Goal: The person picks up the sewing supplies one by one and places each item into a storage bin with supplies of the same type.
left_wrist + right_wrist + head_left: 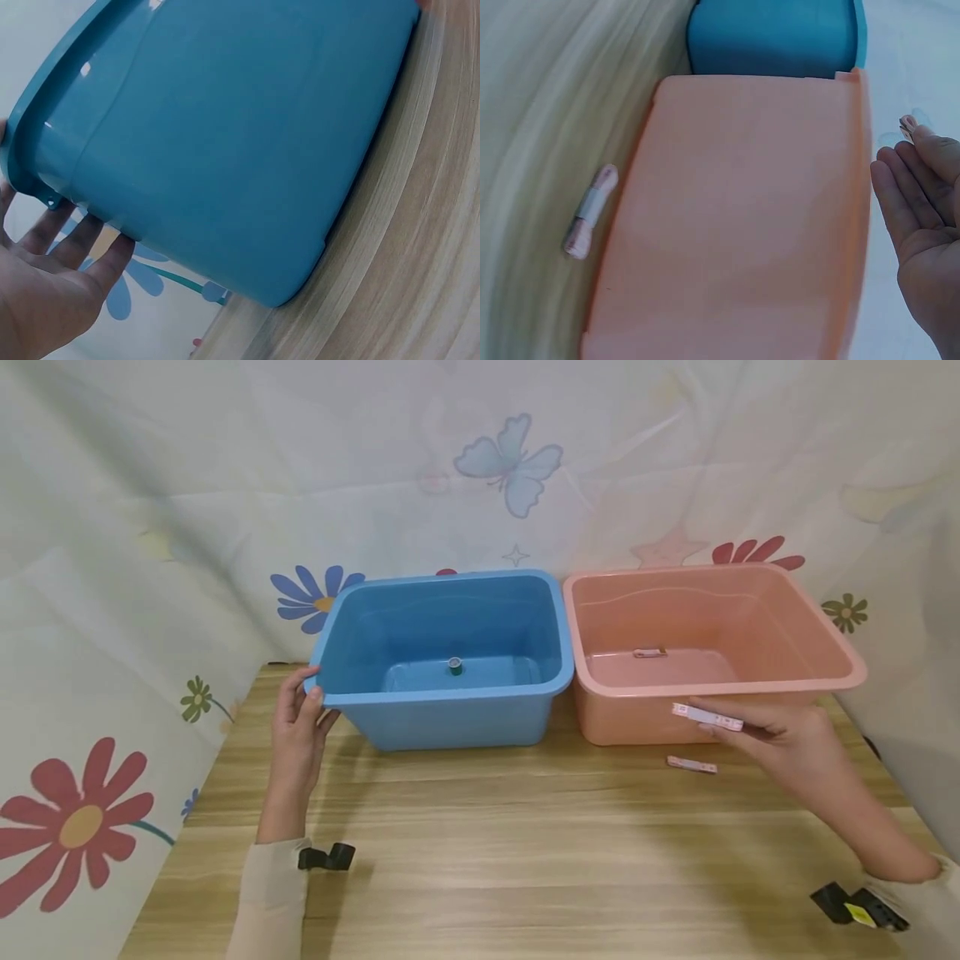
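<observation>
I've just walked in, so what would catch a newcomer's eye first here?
Probably the two big tubs side by side on the wooden table: a blue tub on the left and a pink tub on the right. Next, the pale bundle pinched in the person's right grip, before the pink tub's front. Behind hangs a cloth with a blue butterfly.

The right hand [783, 731] pinched a pale-banded pink bundle [707, 717], above another bundle [692, 765] lying beside the pink tub [637, 718]. The left hand [297, 727] gripped the upright blue tub [457, 724] by its near-left corner.
</observation>
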A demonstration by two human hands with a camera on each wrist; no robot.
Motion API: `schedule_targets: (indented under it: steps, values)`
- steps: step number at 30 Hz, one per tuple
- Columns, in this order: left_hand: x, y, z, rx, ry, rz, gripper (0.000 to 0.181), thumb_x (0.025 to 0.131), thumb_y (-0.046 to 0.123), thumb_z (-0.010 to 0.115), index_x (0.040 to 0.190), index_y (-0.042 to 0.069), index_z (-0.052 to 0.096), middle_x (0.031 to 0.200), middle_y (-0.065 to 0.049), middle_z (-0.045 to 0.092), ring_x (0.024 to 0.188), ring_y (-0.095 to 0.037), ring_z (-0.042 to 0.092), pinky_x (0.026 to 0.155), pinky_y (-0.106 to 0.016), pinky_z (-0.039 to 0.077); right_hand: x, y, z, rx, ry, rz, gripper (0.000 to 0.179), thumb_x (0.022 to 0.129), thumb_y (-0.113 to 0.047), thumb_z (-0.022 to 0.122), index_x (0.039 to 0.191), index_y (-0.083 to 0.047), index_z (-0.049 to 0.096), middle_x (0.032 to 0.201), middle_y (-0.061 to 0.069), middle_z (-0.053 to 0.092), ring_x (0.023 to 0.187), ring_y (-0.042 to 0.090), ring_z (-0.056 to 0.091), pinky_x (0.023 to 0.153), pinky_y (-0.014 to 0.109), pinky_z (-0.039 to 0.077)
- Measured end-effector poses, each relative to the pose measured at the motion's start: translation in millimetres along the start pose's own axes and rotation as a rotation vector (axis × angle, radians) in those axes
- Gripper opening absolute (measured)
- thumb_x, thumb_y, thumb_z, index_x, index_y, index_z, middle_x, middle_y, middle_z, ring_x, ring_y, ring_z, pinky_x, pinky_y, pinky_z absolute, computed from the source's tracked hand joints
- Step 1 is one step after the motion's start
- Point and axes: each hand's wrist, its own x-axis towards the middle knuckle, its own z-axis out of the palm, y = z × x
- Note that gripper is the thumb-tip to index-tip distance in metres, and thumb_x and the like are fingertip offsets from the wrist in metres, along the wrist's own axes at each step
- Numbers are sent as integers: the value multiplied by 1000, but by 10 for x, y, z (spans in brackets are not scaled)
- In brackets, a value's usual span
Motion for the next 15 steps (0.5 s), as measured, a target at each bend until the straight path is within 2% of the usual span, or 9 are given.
schedule_targets:
  steps: [3, 9, 15]
  values:
    - [1, -5, -2, 0, 0, 0, 40, 107, 20, 53, 146, 15, 47, 156, -10, 39, 138, -33, 41, 95, -29, 50, 46, -25, -45, 10, -8, 2, 53, 69, 16, 83, 116, -9, 78, 113, -14, 67, 84, -1, 56, 70, 7, 46]
    - [4, -16, -10, 1, 0, -8, 39, 107, 21, 53, 145, 15, 48, 156, -10, 39, 138, -33, 42, 95, -29, 50, 115, -65, -117, -22, -18, 12, 56, 68, 18, 84, 115, -11, 79, 103, -15, 69, 72, -1, 53, 62, 10, 42]
    - [12, -16, -13, 2, 2, -7, 39, 107, 21, 53, 146, 16, 48, 156, -9, 39, 138, -31, 42, 95, -29, 50, 141, -91, -150, -23, -25, -25, 51, 71, 14, 83, 116, -10, 78, 113, -25, 67, 78, -7, 60, 66, 7, 46]
